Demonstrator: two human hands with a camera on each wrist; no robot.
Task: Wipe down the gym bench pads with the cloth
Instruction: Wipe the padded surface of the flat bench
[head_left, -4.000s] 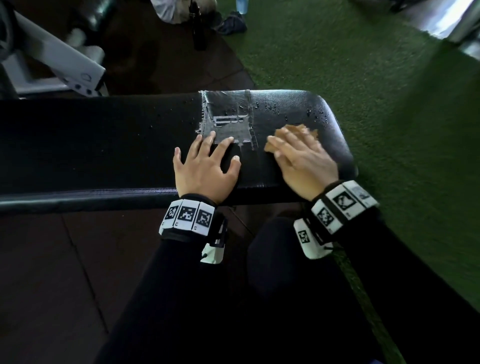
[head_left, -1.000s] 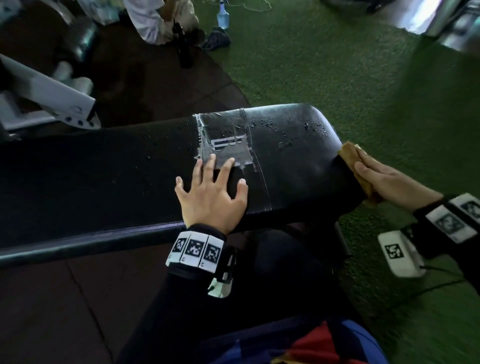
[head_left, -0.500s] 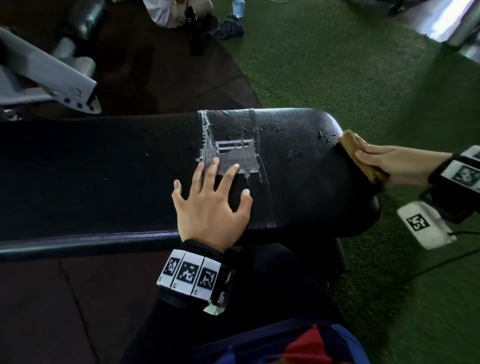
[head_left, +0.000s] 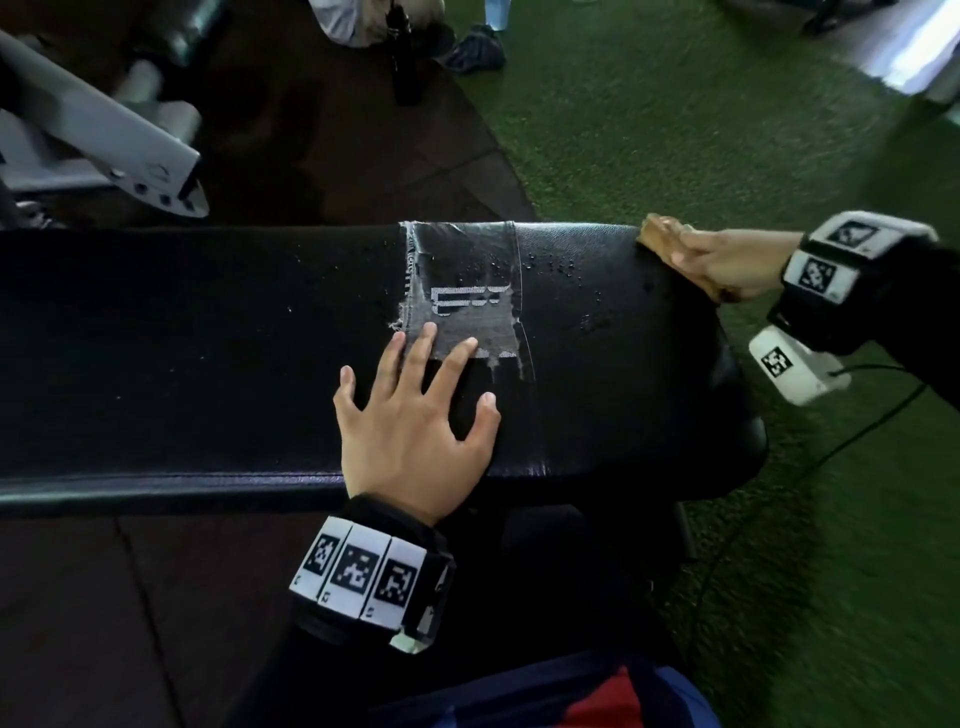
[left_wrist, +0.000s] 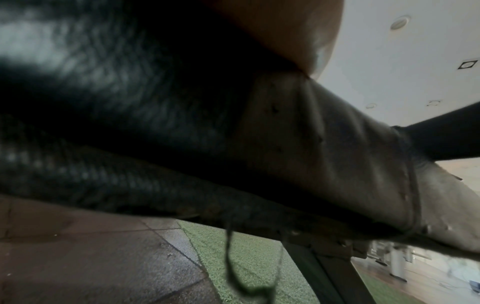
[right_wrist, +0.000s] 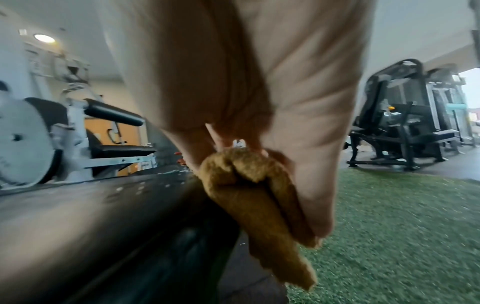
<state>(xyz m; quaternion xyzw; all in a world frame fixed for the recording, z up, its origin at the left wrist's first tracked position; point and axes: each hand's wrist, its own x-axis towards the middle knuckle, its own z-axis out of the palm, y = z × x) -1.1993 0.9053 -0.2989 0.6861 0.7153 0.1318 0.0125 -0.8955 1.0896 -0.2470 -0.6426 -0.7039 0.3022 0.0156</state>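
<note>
- Here, the five left fingers (head_left: 415, 353) lie spread and straight; two tips rest on the one grey tape patch (head_left: 467, 291).
- Left hand (head_left: 410, 431): flat on the single black bench pad (head_left: 182, 353), near its 6 o'clock edge.
- Right hand (head_left: 727, 262): fingers and thumb hold one folded tan cloth (head_left: 658, 235) between them.
- Cloth: pressed against the pad's rounded end, at 2 o'clock from the left hand.
- Water droplets (head_left: 556, 265): scattered between patch and cloth, too many to count.
- Two marker wristbands (head_left: 363, 571), one per wrist.

bench pad (head_left: 208, 338): black | cloth (head_left: 658, 237): tan-brown | turf (head_left: 675, 130): green | wristband (head_left: 358, 571): black-and-white square markers
</note>
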